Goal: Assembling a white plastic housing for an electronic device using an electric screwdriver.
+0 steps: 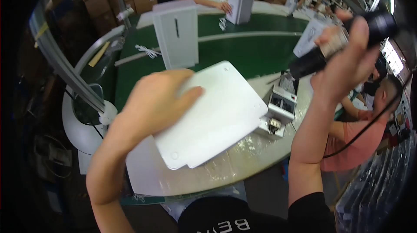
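A white rectangular panel (215, 115) with rounded corners, small round marks near its corners and a notch in its near edge faces up in front of me. What lies beneath it is hidden. My left hand (158, 100) grips its left side, thumb on the flat face and fingers curled at the far edge. Raised at the upper right, my right hand (347, 54) is closed around a black electric screwdriver (310, 62), well apart from the panel. A black cable hangs near my right forearm.
Just right of the panel stands a small screw dispenser (282, 102). Tall white appliances (176, 37) stand on the green conveyor belt (260, 50). Across it, a person's hand (225, 7) touches another. At right sits a person in a pink shirt (360, 141). A metal post (69, 68) rises at left.
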A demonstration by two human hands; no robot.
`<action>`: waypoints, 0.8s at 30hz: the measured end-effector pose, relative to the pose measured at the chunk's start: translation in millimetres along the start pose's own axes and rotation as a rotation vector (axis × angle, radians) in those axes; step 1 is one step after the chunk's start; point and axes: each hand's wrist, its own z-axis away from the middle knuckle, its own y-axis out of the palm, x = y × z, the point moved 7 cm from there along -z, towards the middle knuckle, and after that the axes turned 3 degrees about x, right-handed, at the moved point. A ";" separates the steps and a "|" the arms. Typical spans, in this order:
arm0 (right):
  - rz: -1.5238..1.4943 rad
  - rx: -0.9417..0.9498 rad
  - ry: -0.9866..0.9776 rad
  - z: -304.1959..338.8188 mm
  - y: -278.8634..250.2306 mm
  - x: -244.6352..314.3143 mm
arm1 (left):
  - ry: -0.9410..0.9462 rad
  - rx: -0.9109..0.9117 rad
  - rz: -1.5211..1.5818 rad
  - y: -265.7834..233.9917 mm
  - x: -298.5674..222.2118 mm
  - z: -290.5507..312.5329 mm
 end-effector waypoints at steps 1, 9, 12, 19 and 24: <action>0.089 -0.108 -0.051 14.1 -20.5 1.5 | -0.089 -0.039 0.112 -6.9 6.7 13.5; 0.320 -0.064 0.093 152.0 -124.7 -103.0 | -0.241 -0.372 0.756 21.5 55.6 52.1; 0.377 -0.025 0.120 176.3 -131.5 -117.7 | -0.265 -0.526 0.907 23.9 51.8 61.1; 0.119 0.118 0.519 155.8 -88.8 -91.2 | -0.223 -0.470 1.108 51.1 62.4 80.1; -0.656 0.640 0.490 46.9 -16.0 23.7 | -0.166 -0.432 1.288 55.0 54.9 75.0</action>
